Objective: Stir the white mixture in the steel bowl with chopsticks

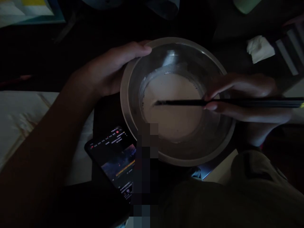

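Observation:
A round metal bowl (pixel 133 104) sits in the middle of the dim scene, holding a pale, milky liquid (pixel 173 107). My left hand (pixel 111 68) grips the bowl's upper left rim, thumb curled over the edge. My right hand (pixel 239 96) is closed in a pinch on dark chopsticks (pixel 180 102), which lie nearly level across the bowl. Their tips reach into the liquid near its left side.
A lit phone (pixel 114 155) lies below the bowl's left edge, partly under it. Pale paper or cloth (pixel 23 117) covers the left. A crumpled white tissue (pixel 260 49) lies at the upper right. Olive fabric, perhaps my clothing, (pixel 237 196) fills the lower right.

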The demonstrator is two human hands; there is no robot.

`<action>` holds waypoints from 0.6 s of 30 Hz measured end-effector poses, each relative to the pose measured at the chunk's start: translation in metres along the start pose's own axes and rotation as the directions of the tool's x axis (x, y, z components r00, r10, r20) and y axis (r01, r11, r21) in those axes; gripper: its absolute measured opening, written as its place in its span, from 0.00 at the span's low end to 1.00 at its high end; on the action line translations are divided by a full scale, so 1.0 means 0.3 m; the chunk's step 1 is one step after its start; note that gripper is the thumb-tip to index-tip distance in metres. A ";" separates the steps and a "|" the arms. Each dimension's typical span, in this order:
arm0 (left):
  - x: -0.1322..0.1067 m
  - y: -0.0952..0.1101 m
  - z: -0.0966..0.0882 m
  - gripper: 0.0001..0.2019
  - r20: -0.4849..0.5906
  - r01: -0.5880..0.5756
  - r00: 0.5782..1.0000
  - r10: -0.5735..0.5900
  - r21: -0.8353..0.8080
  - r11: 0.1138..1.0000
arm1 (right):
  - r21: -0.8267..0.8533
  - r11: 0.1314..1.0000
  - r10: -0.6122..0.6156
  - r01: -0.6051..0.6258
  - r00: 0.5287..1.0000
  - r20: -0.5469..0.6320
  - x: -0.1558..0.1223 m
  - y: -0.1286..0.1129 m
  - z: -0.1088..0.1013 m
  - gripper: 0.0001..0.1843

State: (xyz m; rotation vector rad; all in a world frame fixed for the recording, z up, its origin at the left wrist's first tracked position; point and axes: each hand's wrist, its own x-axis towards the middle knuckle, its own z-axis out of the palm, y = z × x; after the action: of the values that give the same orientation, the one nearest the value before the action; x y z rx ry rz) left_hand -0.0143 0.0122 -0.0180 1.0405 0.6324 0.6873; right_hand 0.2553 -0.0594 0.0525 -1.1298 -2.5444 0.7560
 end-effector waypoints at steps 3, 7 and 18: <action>-0.013 0.005 0.007 0.15 -0.005 0.041 0.999 -0.041 0.072 0.997 | -0.086 0.990 0.104 -0.112 0.990 -0.092 -0.021 0.003 -0.042 0.04; -0.006 -0.003 -0.004 0.17 -0.002 0.000 1.000 0.000 0.045 0.999 | -0.044 0.999 -0.008 0.015 0.987 0.159 -0.049 0.049 -0.130 0.09; 0.009 -0.015 0.000 0.18 0.014 -0.023 1.000 0.024 -0.032 0.999 | -0.078 0.997 -0.021 0.021 1.000 0.002 -0.017 0.034 -0.055 0.03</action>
State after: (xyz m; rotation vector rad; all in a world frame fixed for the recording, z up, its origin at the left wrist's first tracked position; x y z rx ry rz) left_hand -0.0116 0.0126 -0.0224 1.0244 0.5956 0.7076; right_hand 0.2718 -0.0516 0.0603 -1.1250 -2.6038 0.6576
